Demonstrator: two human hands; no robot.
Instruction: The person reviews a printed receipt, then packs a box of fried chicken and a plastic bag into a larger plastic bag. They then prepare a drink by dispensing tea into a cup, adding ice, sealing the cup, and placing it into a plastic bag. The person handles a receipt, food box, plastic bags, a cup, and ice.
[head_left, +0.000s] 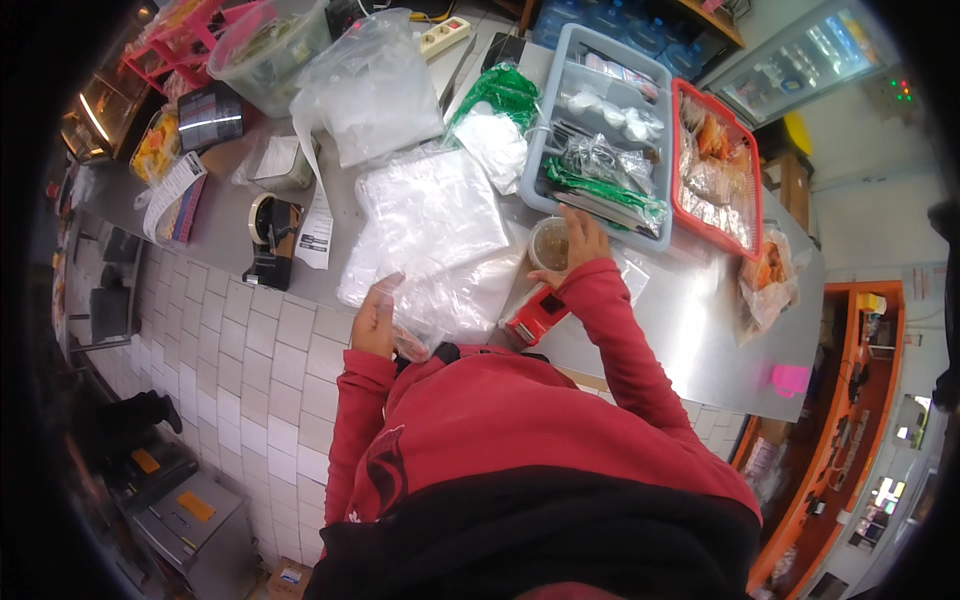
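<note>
My left hand (374,318) is closed on the edge of a clear plastic bag (455,298) at the table's near edge. Something pinkish shows through the bag's lower end, too unclear to name. Beneath and beyond it lies a stack of clear plastic bags (430,210). My right hand (586,246) grips a small round clear plastic cup (549,243) with brownish contents, its thumb and fingers around the right side. Just below that hand, a red handheld device (537,317) with a dark window rests on the metal table.
A grey divided tray (545,150) of wrapped cutlery and a red basket (742,235) of packets stand beyond my right hand. A tape dispenser (268,240), a paper receipt (316,235) and a clear tub (270,70) are leftward. A bagged food item (768,280) and a pink object (788,379) lie right.
</note>
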